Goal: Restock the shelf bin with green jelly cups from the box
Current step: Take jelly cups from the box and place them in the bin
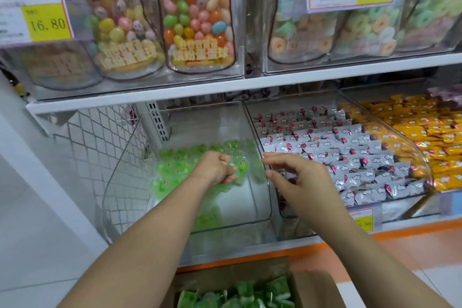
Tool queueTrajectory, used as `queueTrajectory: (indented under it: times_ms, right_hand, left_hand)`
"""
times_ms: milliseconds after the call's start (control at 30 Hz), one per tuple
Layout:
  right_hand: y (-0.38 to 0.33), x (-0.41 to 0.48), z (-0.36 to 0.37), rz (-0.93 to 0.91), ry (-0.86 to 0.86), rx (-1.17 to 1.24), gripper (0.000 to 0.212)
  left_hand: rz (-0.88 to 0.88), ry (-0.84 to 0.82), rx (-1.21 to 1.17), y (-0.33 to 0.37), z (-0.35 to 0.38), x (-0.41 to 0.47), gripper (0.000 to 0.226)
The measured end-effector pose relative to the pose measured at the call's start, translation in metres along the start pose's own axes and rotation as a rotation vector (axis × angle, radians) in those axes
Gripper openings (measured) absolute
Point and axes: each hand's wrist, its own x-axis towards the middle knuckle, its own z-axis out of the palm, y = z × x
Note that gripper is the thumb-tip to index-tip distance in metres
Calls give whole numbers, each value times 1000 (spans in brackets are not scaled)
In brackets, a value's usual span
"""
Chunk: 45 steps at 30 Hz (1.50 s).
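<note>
**Left hand grips cups in bin, right hand free**

Left hand (215,167) is inside the clear bin (262,210). Its fingers (228,158) are curled tight on green cups (175,166); blur hides how many it holds. The rest of the cups lie in a loose pile to the left of and behind those fingers, low in the bin. The front of the bin, below the fingers, is bare floor.

Right hand (300,177) hangs just right of the left fingers, apart from them. Its fingers (275,157) are spread wide and near straight, pointing left, and hold nothing. They hover over the wall between the bin and the next one; I cannot tell whether they touch it.

White sweets (337,147) with red marks lie in rows right of and behind the right fingers. Orange sweets (425,132) lie further right.

The box (315,287), brown card and open, sits well below both hands at the frame bottom. Green packs (237,295) fill it, too blurred to tell apart as single cups.

A white wire grid (100,145) stands left of the left fingers, outside the bin.

Above both hands runs a white shelf (150,100). On it stand pouches (200,22) of coloured beans and ring sweets. A yellow tag (47,22) there reads 16.80.
</note>
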Motion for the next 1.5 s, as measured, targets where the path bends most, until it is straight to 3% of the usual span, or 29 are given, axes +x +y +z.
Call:
queueTrajectory:
  times_ms: [233,367,467,567,733,833,1167,1267,1367,1433,1500]
  right_hand:
    - [0,0,2,7,5,-11,20]
    - [-1,-1,2,4,11,8,21]
    - [-2,-2,2,-5,0,28,26]
    - [-1,-3,1,5,-14,38,23]
    - [-2,-3,2,7,-18,34,23]
    - [-1,-3,3,9,-13,29,21]
    - [-3,-4,2,15,-27,36,23]
    - [-4,-6,3,21,-27,32,24]
    - [-7,-10,3,33,-45,31,31]
    - [-9,-13,3,42,-57,20,32]
    - [-12,-16,4,41,-49,7,31]
  left_hand:
    - [23,40,195,-8,4,9,29]
    - [219,140,715,-4,0,11,54]
    - [331,175,866,-3,-16,6,54]
    - [428,88,1048,-11,-34,-4,52]
    - [534,-208,1295,-32,-39,-19,59]
    - [486,-275,1319,-37,-37,-18,57]
    - [508,-278,1275,-32,-37,-20,51]
    - [567,-129,1020,-21,-47,-28,46]
    - [527,15,838,-21,-66,-40,24]
    - [451,-13,899,-28,-70,-49,8]
    - [340,-64,1031,-31,-62,-59,20]
